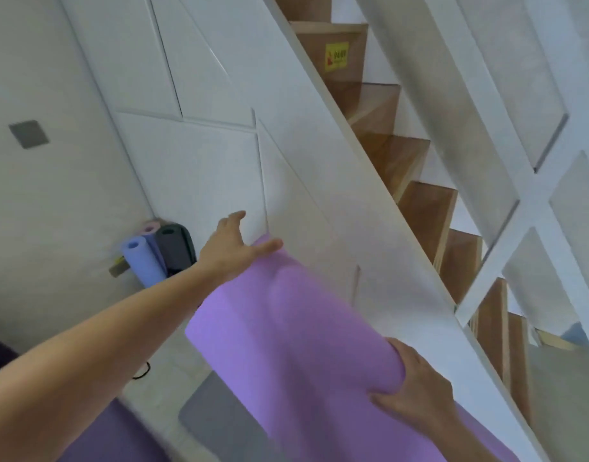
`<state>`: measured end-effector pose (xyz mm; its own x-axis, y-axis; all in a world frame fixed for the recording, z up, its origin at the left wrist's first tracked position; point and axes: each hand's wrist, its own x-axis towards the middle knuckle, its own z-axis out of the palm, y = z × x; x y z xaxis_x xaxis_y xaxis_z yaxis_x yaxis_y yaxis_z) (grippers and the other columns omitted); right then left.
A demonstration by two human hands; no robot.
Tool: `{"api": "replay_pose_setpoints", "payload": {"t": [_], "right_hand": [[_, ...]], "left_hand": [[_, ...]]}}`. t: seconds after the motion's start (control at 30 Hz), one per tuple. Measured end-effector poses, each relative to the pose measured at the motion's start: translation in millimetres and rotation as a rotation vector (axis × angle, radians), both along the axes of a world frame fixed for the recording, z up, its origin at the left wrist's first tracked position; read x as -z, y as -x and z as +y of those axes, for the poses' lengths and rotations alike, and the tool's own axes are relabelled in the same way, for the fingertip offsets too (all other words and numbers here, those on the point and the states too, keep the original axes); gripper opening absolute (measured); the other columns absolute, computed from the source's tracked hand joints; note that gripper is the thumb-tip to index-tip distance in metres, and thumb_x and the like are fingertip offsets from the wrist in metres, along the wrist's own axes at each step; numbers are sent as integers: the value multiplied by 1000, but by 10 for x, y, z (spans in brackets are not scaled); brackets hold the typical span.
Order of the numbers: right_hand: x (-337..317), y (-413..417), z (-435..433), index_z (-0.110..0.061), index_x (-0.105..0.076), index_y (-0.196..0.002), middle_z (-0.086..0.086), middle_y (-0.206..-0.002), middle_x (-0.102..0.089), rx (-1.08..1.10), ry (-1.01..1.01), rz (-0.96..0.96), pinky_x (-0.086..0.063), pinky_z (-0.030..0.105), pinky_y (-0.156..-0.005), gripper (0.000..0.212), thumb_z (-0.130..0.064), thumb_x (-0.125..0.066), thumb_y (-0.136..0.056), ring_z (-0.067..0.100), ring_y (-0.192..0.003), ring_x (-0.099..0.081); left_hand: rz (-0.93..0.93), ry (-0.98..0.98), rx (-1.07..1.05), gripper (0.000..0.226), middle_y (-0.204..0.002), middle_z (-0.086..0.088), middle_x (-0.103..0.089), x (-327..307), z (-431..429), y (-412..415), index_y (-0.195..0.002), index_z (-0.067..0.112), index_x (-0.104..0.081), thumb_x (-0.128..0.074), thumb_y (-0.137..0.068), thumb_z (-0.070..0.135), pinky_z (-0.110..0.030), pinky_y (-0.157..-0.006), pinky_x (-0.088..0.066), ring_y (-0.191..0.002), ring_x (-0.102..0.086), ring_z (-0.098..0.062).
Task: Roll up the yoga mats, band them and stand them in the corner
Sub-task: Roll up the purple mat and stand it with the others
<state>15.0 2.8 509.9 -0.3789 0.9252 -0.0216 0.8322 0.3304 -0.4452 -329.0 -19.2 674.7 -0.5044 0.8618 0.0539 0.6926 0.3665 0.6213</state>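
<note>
A rolled purple yoga mat (279, 328) is held up in the air, slanting from lower right to upper left. My left hand (234, 251) rests on its far end with the fingers spread and the thumb lying over the top. My right hand (416, 391) grips the near part of the roll, fingers pressed into the foam. In the corner stand three rolled mats: a light blue mat (143, 261), a pink-lilac mat (152, 233) and a dark grey mat (174, 248).
White panelled cupboards (193, 161) run under a wooden staircase (419, 181) with a white lattice railing (533, 208). On the floor lie a grey mat (216, 418), a purple mat (119, 438) and a black band (143, 371).
</note>
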Motion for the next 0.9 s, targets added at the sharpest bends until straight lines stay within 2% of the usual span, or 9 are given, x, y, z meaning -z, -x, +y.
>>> {"api": "replay_pose_setpoints", "payload": {"t": [0.07,0.13,0.23,0.33,0.5,0.57,0.67,0.77,0.9], "right_hand": [[346,87,81,-40,-31,-149,-23,-138,-47,-6,29,23,-48,28,-91,107,-74,-70,-55,6,-126,-51],[758,168,193,-35,-34,-150,-16,-139,-50,-8,67,59,-47,31,-93,108,-68,-78,-57,12,-126,-52],[1423,257,334,-25,-39,-150,-4,-139,-53,23,101,166,-42,35,-101,111,-54,-89,-56,22,-126,-52],[2092,363,405,-21,-36,-151,-1,-143,-50,84,173,269,-36,36,-106,115,-46,-92,-54,24,-130,-47],[3334,401,368,-27,-36,-149,-1,-140,-51,232,371,430,-41,33,-100,101,-33,-85,-61,22,-128,-49],[3804,367,334,-27,-37,-148,-1,-139,-52,287,437,488,-45,36,-101,99,-30,-84,-61,22,-126,-52],[4440,287,297,-25,-35,-151,-2,-143,-51,305,514,507,-46,38,-101,107,-31,-85,-56,22,-126,-52],[4968,190,266,-24,-30,-154,-4,-149,-46,283,617,561,-44,40,-105,112,-39,-78,-54,21,-133,-48],[5050,-57,365,-23,-52,-141,1,-140,-59,469,681,813,-42,40,-111,54,-20,-61,-88,21,-132,-54]], "left_hand": [[-391,107,-11,126,-149,-1,-45,164,121,58,-151,27,-36,-76,-44,82,-45,-111,-39,-131,-49,-24],[-492,208,34,124,-136,1,-57,346,236,73,-144,28,-47,-88,-36,73,-46,-100,-49,-119,-59,-23],[-541,275,113,95,-118,7,-61,669,413,-38,-143,29,-47,-91,-59,32,-34,-73,-55,-97,-66,-18],[-434,245,149,103,-116,5,-62,1094,528,-264,-133,33,-53,-101,-41,35,-33,-68,-57,-93,-69,-21],[-248,147,322,83,-96,12,-58,2201,693,-930,-129,29,-54,-95,-59,9,-11,-57,-51,-71,-61,4],[-81,164,418,90,-109,10,-55,2655,746,-1168,-127,37,-51,-95,-49,29,-14,-73,-49,-89,-59,-2],[183,211,568,88,-122,12,-43,3327,802,-1487,-129,47,-42,-84,-51,48,-37,-98,-46,-114,-50,-15],[388,239,709,83,-128,12,-37,3994,808,-1842,-136,46,-34,-80,-67,44,-35,-88,-44,-119,-40,-16],[484,282,795,76,-132,10,-35,4841,807,-2074,-140,43,-32,-70,-74,44,-36,-84,-47,-119,-38,-20]]}}
